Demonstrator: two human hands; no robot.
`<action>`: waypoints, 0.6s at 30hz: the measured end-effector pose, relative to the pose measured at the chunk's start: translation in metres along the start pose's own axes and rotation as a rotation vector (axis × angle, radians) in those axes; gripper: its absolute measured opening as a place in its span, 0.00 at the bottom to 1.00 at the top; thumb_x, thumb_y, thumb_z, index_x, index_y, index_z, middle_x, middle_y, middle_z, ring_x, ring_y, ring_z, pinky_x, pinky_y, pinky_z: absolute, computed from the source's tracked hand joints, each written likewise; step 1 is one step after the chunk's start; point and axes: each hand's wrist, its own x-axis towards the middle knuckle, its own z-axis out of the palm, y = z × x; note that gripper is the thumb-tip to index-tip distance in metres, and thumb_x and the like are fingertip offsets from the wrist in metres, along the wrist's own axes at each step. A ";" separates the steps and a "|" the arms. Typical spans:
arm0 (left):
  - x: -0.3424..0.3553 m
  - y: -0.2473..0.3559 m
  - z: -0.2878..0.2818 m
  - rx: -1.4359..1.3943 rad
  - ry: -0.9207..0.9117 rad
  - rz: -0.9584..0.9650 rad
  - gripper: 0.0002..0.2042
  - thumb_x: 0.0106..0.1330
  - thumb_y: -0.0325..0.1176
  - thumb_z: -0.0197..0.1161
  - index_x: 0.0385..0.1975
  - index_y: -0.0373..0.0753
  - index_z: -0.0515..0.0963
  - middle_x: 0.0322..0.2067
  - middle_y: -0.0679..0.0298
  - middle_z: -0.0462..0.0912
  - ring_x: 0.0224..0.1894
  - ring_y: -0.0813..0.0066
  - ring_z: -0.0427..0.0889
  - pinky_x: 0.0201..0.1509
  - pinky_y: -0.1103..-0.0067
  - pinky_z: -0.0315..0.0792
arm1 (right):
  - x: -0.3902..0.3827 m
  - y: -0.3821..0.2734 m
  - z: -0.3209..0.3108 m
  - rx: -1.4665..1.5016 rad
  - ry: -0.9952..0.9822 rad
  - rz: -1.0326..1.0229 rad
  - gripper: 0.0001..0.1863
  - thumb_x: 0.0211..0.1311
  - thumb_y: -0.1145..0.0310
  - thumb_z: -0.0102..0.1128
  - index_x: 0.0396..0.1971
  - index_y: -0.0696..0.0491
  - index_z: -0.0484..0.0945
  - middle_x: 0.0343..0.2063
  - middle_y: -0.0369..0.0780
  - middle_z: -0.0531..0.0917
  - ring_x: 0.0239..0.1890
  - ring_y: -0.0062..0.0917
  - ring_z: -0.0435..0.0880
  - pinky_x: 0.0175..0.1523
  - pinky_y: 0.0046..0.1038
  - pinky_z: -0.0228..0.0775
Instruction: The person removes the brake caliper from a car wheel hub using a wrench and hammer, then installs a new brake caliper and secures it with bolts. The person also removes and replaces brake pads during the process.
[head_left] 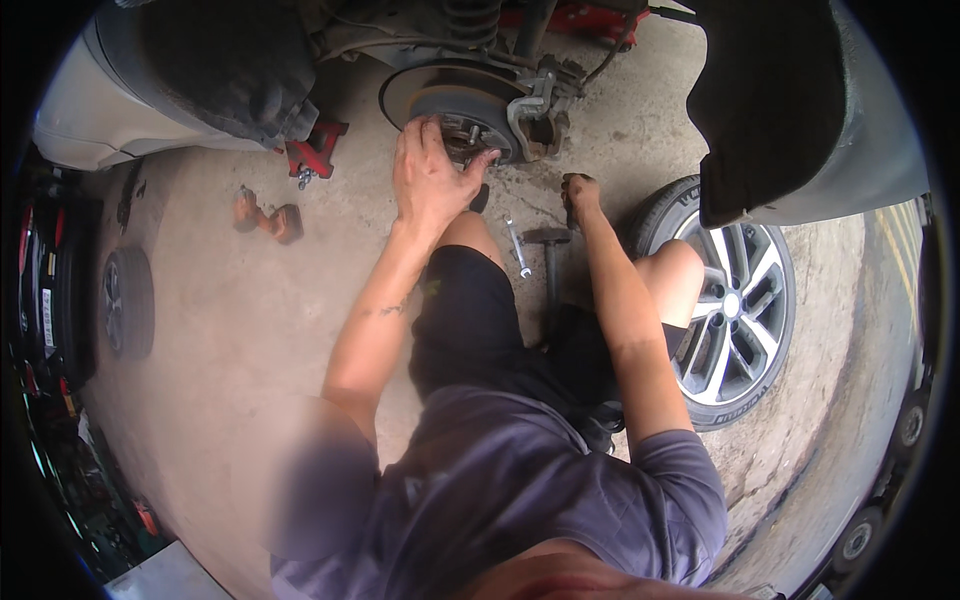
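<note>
My left hand (430,165) grips the front of the wheel hub (464,138), fingers on its upper left and thumb at its right; the brake disc (405,85) is behind it. The brake caliper and bracket (540,115) hang just right of the hub. Lower right of them, my right hand (582,195) is closed around a dark object I cannot make out, low over the concrete. A silver spanner (518,248) and a long-handled hammer (552,270) lie between my legs.
An orange cordless tool (280,223) and red jack stand (316,150) are at left, with a loose tire (128,305) farther off. An alloy wheel (733,355) lies beside my right leg. Car bodywork (810,110) overhangs both sides; a red jack (605,22) is behind the suspension.
</note>
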 end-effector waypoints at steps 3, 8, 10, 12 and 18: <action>0.004 -0.013 0.010 -0.024 -0.030 -0.054 0.27 0.50 0.41 0.72 0.41 0.25 0.72 0.39 0.45 0.75 0.41 0.48 0.76 0.45 0.64 0.72 | 0.012 0.006 -0.001 -0.016 -0.088 -0.028 0.07 0.52 0.71 0.55 0.21 0.58 0.76 0.14 0.38 0.75 0.12 0.25 0.70 0.17 0.27 0.59; -0.009 -0.034 0.027 0.025 0.031 -0.034 0.21 0.55 0.41 0.68 0.36 0.27 0.73 0.30 0.47 0.78 0.36 0.49 0.77 0.41 0.63 0.72 | 0.020 0.023 0.003 -0.146 -0.034 0.004 0.06 0.53 0.72 0.54 0.23 0.58 0.77 0.16 0.39 0.76 0.12 0.25 0.70 0.18 0.28 0.59; -0.007 -0.033 0.031 0.048 0.028 -0.075 0.18 0.58 0.40 0.66 0.34 0.29 0.74 0.25 0.48 0.79 0.33 0.49 0.77 0.38 0.63 0.72 | 0.034 0.026 0.001 -0.237 -0.008 -0.050 0.05 0.53 0.73 0.55 0.22 0.57 0.77 0.16 0.39 0.76 0.12 0.26 0.71 0.17 0.27 0.60; -0.013 -0.040 0.037 -0.012 0.054 -0.134 0.15 0.60 0.39 0.65 0.32 0.31 0.74 0.22 0.48 0.78 0.28 0.49 0.77 0.35 0.63 0.72 | 0.039 0.035 -0.002 -0.276 0.007 -0.036 0.06 0.53 0.73 0.55 0.20 0.56 0.77 0.15 0.39 0.76 0.12 0.25 0.72 0.17 0.27 0.60; -0.043 -0.066 0.089 -1.039 0.066 -0.810 0.24 0.73 0.51 0.42 0.28 0.34 0.68 0.19 0.61 0.73 0.18 0.62 0.79 0.20 0.77 0.76 | 0.054 0.045 0.002 -0.546 0.029 -0.076 0.16 0.46 0.64 0.55 0.25 0.64 0.80 0.26 0.55 0.82 0.32 0.45 0.84 0.38 0.37 0.74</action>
